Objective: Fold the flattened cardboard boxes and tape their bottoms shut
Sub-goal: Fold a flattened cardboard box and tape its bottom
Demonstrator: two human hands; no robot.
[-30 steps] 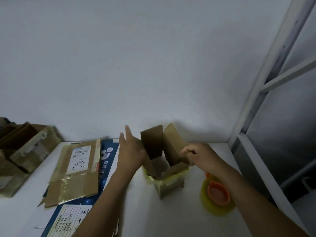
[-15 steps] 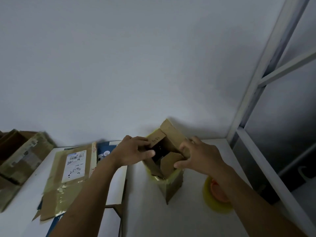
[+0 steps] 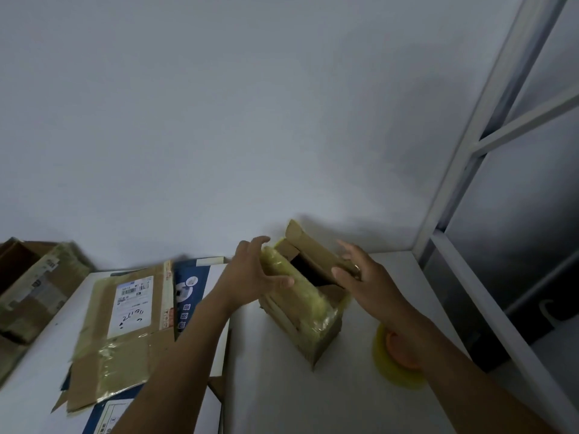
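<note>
step: folding box (image 3: 308,321) flaps | left hand (image 3: 250,274) fingers clasp taped flap (image 3: 282,264); right hand (image 3: 363,277) fingers straight, pressing opposite flap (image 3: 316,255) | next: likely tape roll (image 3: 398,368)

Bare left hand (image 3: 250,277), bare right hand (image 3: 371,278), bare forearms (image 3: 188,339), possible ring (image 3: 356,267)

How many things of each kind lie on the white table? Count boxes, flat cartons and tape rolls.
Upright cardboard box: 1
Flattened brown carton: 1
Flattened blue-and-white carton: 1
Yellow tape roll: 1
Total: 4
</note>
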